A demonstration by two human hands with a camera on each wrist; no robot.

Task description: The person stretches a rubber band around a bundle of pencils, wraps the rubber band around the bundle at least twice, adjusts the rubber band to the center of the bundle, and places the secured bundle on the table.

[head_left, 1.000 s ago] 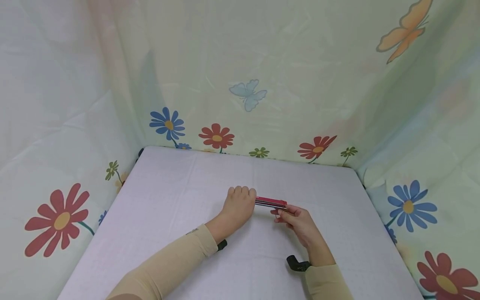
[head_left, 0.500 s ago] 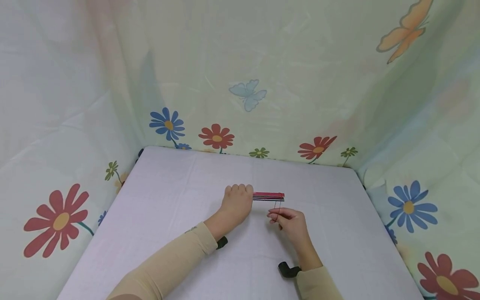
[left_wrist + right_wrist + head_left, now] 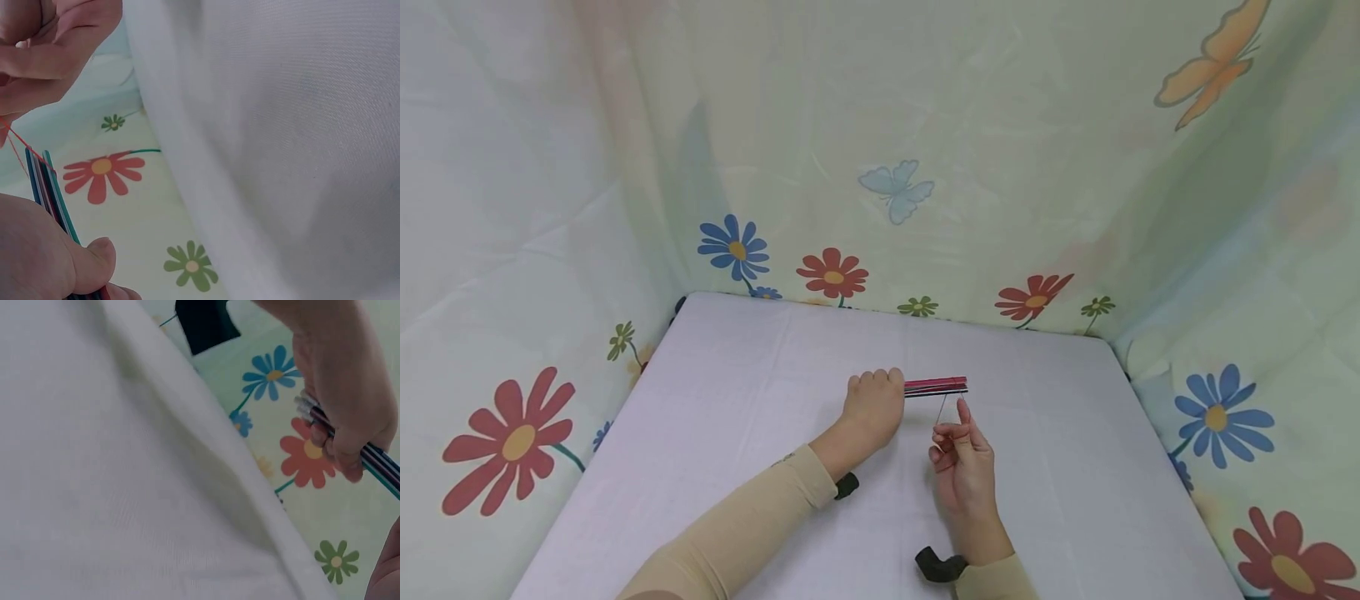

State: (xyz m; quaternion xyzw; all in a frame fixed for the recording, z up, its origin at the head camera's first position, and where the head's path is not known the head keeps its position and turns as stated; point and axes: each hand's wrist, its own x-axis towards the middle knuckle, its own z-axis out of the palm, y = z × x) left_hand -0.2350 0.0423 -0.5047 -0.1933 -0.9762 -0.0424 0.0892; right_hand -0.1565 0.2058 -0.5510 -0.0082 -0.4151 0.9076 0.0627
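My left hand [image 3: 874, 408] grips a bundle of thin pencils [image 3: 936, 387], mostly red and dark in the head view, with a teal one showing in the left wrist view. The bundle sticks out to the right of the fist, held above the table. A thin red rubber band [image 3: 27, 145] runs from the pencils' free end to my right hand [image 3: 966, 471], which stretches it with its fingers. That hand is just below the bundle, index finger raised close to the pencil tips. Pale pencil ends [image 3: 306, 406] poke out of the fist's other side in the right wrist view.
A table with a white cloth [image 3: 760, 367] lies beneath both hands. Behind and at both sides hangs a curtain [image 3: 820, 100] printed with flowers and butterflies. Black camera mounts [image 3: 940, 567] sit at the wrists.
The right hand has come away from the bundle's end, down and to the left, pulling the band out, and has turned with the index finger raised. The left hand has barely moved.
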